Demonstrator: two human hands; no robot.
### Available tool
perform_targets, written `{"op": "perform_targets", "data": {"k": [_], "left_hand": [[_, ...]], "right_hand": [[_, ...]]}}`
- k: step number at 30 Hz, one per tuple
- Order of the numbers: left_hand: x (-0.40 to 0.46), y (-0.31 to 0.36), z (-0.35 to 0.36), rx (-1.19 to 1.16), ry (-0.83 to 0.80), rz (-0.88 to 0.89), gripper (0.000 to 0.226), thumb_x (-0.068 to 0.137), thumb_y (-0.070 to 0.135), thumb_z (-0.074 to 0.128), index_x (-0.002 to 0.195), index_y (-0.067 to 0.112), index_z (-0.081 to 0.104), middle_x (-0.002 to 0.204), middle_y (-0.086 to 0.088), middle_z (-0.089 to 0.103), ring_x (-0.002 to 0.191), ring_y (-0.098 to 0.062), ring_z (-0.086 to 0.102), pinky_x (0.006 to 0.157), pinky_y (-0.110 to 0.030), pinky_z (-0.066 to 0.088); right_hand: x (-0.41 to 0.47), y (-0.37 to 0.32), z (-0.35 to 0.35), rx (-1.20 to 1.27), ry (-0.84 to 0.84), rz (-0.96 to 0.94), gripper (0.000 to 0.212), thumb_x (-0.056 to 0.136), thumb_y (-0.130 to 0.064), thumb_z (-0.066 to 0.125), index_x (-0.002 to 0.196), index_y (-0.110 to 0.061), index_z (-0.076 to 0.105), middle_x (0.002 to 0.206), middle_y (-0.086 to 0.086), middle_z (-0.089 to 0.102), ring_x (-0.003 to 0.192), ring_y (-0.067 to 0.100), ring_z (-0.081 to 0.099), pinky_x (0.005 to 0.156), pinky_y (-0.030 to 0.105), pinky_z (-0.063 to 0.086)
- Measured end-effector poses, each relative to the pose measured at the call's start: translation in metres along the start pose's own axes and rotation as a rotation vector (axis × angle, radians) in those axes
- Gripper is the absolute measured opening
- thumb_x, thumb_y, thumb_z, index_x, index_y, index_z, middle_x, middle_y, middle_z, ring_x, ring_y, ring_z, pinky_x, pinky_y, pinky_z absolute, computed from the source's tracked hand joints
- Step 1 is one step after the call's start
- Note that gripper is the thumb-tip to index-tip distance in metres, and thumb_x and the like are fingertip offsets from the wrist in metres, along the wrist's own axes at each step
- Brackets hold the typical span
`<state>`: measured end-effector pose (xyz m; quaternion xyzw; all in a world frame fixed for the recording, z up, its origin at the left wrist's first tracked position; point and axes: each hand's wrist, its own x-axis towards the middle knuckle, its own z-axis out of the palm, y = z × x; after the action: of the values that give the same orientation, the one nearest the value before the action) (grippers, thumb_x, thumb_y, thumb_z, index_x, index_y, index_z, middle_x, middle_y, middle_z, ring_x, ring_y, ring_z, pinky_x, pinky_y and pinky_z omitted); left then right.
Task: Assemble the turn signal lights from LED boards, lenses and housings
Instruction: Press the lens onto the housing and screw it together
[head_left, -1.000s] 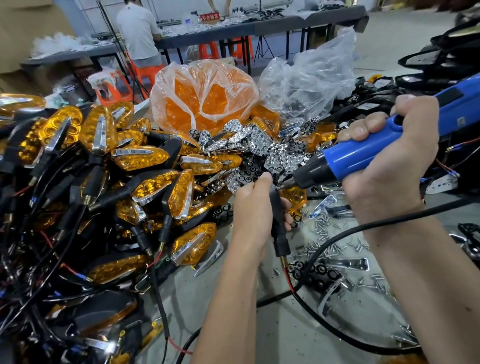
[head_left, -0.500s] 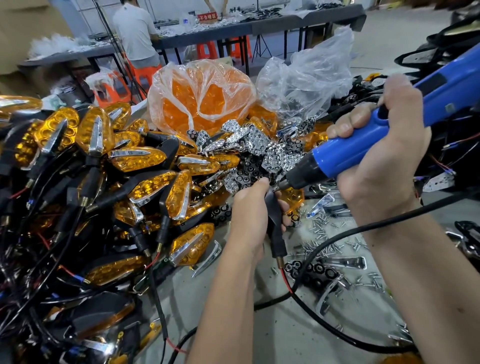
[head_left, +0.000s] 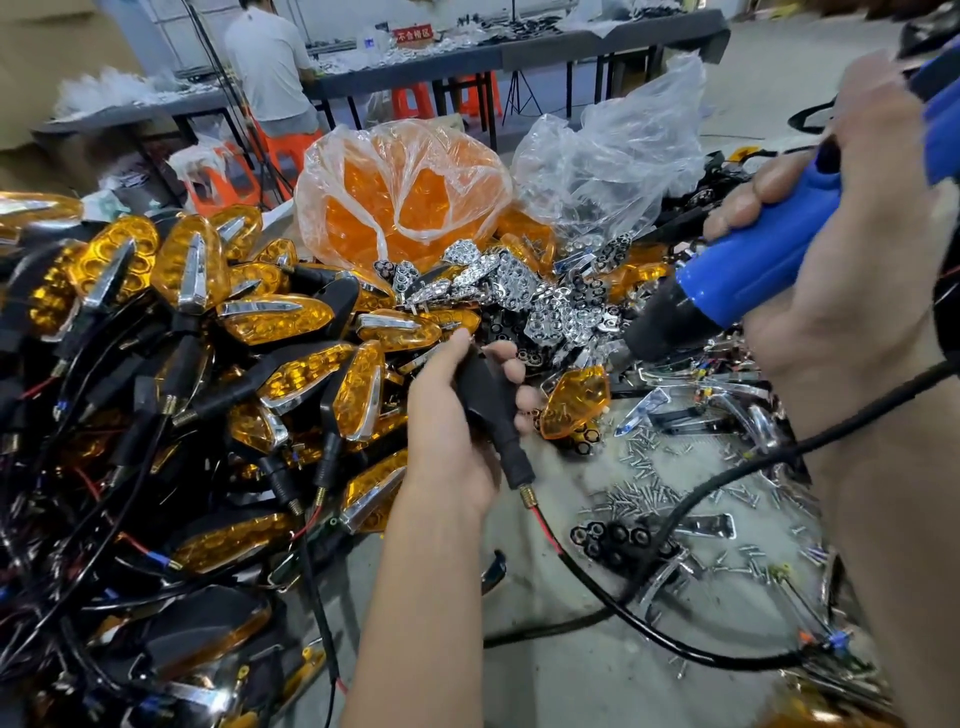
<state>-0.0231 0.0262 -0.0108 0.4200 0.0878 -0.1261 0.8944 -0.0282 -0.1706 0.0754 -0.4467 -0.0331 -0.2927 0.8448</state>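
The left hand (head_left: 457, 415) gripped a black housing (head_left: 488, 400) above the counter (head_left: 597, 675); the right hand (head_left: 852, 249) clasped a blue screwdriver (head_left: 748, 280), its tip just right of the housing; finished lights (head_left: 208, 322) lay heaped left.

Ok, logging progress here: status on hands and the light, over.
Left hand grips black housing. Right hand grips blue screwdriver, tip off the housing. Loose screws nearby, nothing blocking.

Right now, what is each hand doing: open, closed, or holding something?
Left hand: fingers curled round a black turn signal housing.
Right hand: fingers wrapped round the blue electric screwdriver.
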Motion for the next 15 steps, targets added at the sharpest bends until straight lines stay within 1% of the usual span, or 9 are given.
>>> {"op": "perform_targets", "data": {"k": [2,4,6,8,9,10,12,14,15], "left_hand": [[-0.003,0.001,-0.001,-0.131,-0.149,-0.004,0.046,0.102,0.046,0.050,0.088,0.008,0.071,0.073,-0.002,0.058,0.050,-0.016,0.052,0.040,-0.023,0.040],[-0.005,-0.001,-0.001,-0.170,-0.249,0.017,0.051,0.102,0.049,0.048,0.089,0.007,0.075,0.071,-0.001,0.056,0.050,-0.015,0.050,0.039,-0.023,0.040],[-0.005,-0.002,-0.001,-0.145,-0.313,0.051,0.056,0.101,0.053,0.047,0.094,0.007,0.077,0.070,-0.001,0.057,0.050,-0.015,0.050,0.040,-0.023,0.040],[-0.004,-0.003,0.000,-0.128,-0.350,0.064,0.061,0.099,0.056,0.046,0.099,0.005,0.078,0.071,-0.002,0.057,0.052,-0.015,0.050,0.041,-0.024,0.041],[-0.003,-0.003,-0.001,-0.129,-0.351,0.062,0.063,0.098,0.058,0.046,0.102,0.004,0.079,0.073,-0.003,0.057,0.053,-0.016,0.051,0.042,-0.024,0.041],[-0.002,-0.004,-0.001,-0.136,-0.344,0.054,0.066,0.097,0.059,0.047,0.106,0.002,0.078,0.075,-0.004,0.058,0.056,-0.017,0.051,0.044,-0.024,0.042],[0.000,-0.004,-0.002,-0.156,-0.317,0.040,0.067,0.097,0.055,0.048,0.117,-0.003,0.074,0.082,-0.008,0.059,0.063,-0.019,0.053,0.051,-0.026,0.045],[0.000,-0.004,0.000,-0.159,-0.278,0.052,0.060,0.093,0.038,0.055,0.132,-0.007,0.063,0.093,-0.012,0.061,0.073,-0.022,0.057,0.062,-0.031,0.051],[0.000,-0.004,0.000,-0.159,-0.262,0.070,0.060,0.085,0.026,0.061,0.136,-0.007,0.058,0.098,-0.014,0.063,0.079,-0.024,0.059,0.068,-0.034,0.054]], "right_hand": [[0.004,0.004,-0.005,-0.082,0.049,0.125,0.040,0.099,-0.043,0.069,0.086,-0.012,0.048,0.064,0.000,0.053,0.056,0.017,0.056,0.061,0.033,0.052],[0.009,0.012,-0.014,-0.211,0.070,0.247,0.035,0.097,-0.043,0.072,0.085,-0.017,0.052,0.061,-0.001,0.056,0.054,0.017,0.059,0.058,0.032,0.055],[0.012,0.022,-0.022,-0.411,0.027,0.327,0.024,0.098,-0.032,0.072,0.088,-0.017,0.056,0.066,0.002,0.059,0.051,0.015,0.063,0.054,0.031,0.057],[0.015,0.034,-0.030,-0.597,-0.012,0.367,0.013,0.098,-0.015,0.072,0.100,-0.010,0.060,0.076,0.009,0.062,0.052,0.014,0.065,0.052,0.029,0.059],[0.017,0.039,-0.033,-0.688,-0.014,0.370,0.020,0.095,-0.008,0.074,0.109,-0.005,0.060,0.084,0.014,0.064,0.058,0.017,0.067,0.054,0.032,0.061],[0.018,0.045,-0.037,-0.791,-0.005,0.358,0.033,0.091,-0.006,0.077,0.118,-0.001,0.058,0.095,0.018,0.066,0.068,0.023,0.069,0.062,0.038,0.064],[0.019,0.053,-0.041,-1.083,0.043,0.304,0.051,0.086,-0.018,0.084,0.124,-0.004,0.053,0.113,0.018,0.067,0.092,0.034,0.067,0.081,0.050,0.061],[0.018,0.054,-0.044,-1.356,0.095,0.258,0.058,0.084,-0.032,0.085,0.121,-0.007,0.049,0.116,0.016,0.063,0.097,0.038,0.061,0.084,0.048,0.053],[0.016,0.055,-0.046,-1.436,0.097,0.248,0.061,0.082,-0.036,0.086,0.120,-0.006,0.048,0.116,0.019,0.062,0.098,0.040,0.060,0.083,0.047,0.050]]}}
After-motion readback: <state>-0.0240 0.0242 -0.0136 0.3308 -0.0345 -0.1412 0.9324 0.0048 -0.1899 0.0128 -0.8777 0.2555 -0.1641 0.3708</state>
